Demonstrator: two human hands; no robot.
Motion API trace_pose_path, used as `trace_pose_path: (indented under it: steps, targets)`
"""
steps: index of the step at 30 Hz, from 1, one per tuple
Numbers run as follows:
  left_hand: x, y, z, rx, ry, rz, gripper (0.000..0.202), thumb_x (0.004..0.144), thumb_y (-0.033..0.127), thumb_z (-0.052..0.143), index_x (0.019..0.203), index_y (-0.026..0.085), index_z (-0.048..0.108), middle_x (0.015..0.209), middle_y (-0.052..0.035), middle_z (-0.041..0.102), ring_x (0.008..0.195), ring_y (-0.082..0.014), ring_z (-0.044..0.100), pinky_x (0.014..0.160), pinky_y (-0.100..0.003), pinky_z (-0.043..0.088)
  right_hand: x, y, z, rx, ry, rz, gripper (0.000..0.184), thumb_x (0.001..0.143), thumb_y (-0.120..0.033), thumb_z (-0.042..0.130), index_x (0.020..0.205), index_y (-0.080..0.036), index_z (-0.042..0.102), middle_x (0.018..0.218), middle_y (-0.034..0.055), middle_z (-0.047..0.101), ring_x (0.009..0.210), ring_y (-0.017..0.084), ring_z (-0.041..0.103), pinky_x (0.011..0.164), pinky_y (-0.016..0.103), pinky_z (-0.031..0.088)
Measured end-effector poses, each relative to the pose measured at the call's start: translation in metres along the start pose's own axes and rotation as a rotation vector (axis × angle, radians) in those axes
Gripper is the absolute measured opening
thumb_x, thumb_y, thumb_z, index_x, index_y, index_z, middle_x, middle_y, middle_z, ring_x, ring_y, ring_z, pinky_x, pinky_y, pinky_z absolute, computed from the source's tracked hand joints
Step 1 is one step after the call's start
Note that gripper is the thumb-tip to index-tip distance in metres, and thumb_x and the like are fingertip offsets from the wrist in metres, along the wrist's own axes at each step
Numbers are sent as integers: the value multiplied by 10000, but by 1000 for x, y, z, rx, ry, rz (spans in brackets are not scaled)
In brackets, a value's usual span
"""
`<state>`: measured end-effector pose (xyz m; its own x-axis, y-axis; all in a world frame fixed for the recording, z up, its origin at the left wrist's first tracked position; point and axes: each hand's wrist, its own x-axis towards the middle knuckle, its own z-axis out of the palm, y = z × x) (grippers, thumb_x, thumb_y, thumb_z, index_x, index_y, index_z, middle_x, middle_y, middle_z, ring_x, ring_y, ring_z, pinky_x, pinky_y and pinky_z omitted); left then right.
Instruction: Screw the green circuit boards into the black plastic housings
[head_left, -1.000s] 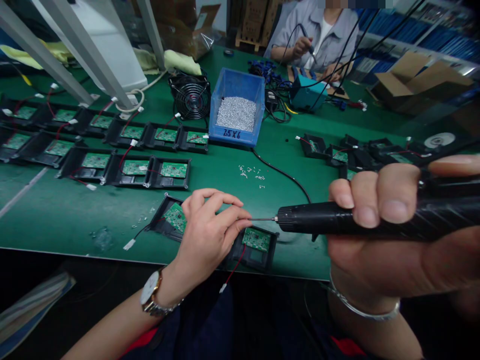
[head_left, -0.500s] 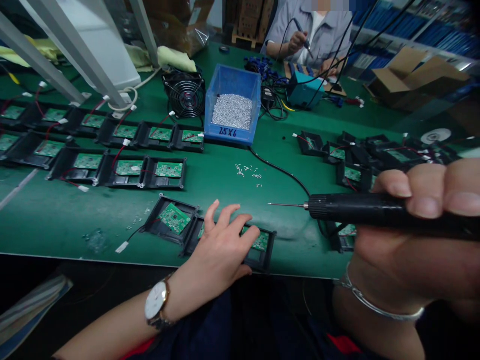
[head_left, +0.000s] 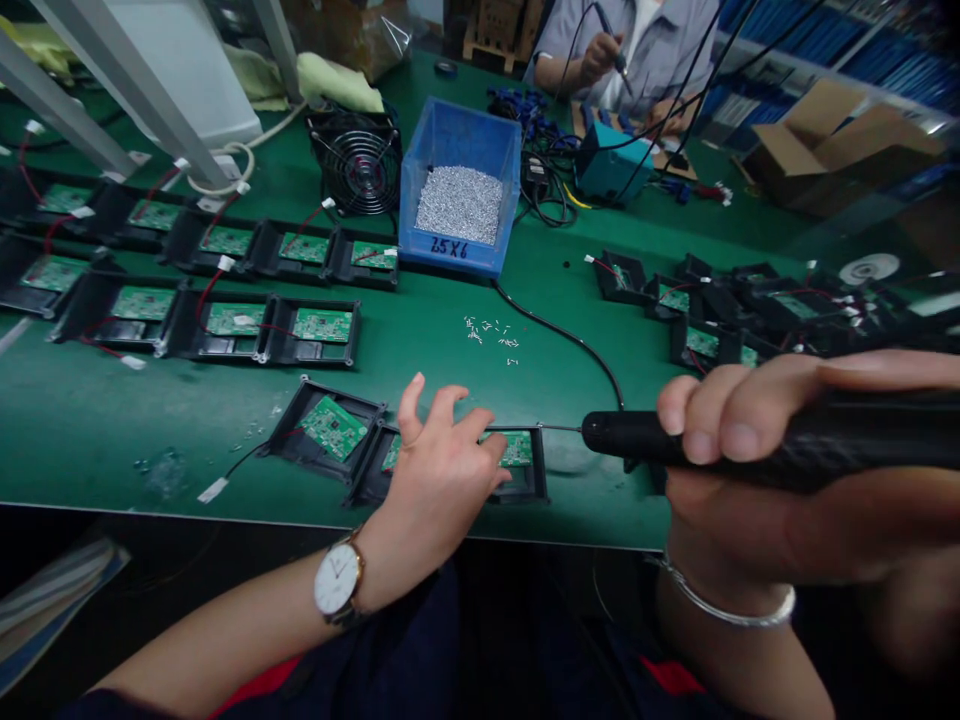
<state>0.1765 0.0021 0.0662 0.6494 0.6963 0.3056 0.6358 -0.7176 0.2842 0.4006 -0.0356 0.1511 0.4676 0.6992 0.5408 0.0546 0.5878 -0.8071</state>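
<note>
My right hand (head_left: 750, 450) is wrapped round a black electric screwdriver (head_left: 630, 437), held almost level. Its thin bit points left, and the tip appears at the top right corner of a black plastic case (head_left: 536, 485). Inside that case lies a green circuit board (head_left: 517, 449), partly covered by my left hand (head_left: 442, 470). The left fingers are spread over the case, with the thumb near its inner edge. Just left, a tilted black case (head_left: 281, 440) holds another circuit board (head_left: 334, 428), with a wire and white connector trailing out.
A blue bin (head_left: 454, 255) of small metal screws stands behind, beside a fan (head_left: 364, 165). Loose screws (head_left: 491, 332) lie on the green table. Rows of cases (head_left: 311, 335) fill the left; more cases (head_left: 697, 340) pile up right. Across the table, a person (head_left: 585, 60) holds a pen-like tool.
The screwdriver has moved left and slightly down, bringing its bit to the case's corner. My left hand remains spread over the case. The view has shifted a little.
</note>
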Motion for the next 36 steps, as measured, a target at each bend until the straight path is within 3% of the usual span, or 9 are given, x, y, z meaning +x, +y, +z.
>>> trace_pose_path:
  steps: [4,9,23,36]
  targets:
    - [0,1,6,-18,28,-13,73,939,322,902,923,284,841,1027,2,837,1311,-403,634,1280,-803,224,-11,7,14,42,-50,7,426,825,-596,932,1082,-283,798,619,-54,640,464,164,549,437,350,503]
    - [-1,3,5,-52,26,-27,71,1001,300,825,933,283,826,1048,16,845,1319,-388,626,1281,-794,215,-16,17,11,61,-91,39,410,880,-594,887,1104,-270,775,636,-62,638,483,142,561,473,324,537]
    - [-2,6,5,-22,38,-25,54,989,297,845,942,273,835,1049,16,850,1316,-386,629,1273,-778,236,-19,11,12,48,-48,7,405,895,-573,880,1121,-255,773,653,-55,641,496,152,570,479,324,519]
    - [-1,5,5,-18,31,-23,112,1001,298,814,896,258,812,1008,8,837,1297,-388,640,1276,-777,240,-22,16,15,32,-98,49,430,870,-613,888,1103,-276,758,640,-75,647,483,133,574,490,302,531]
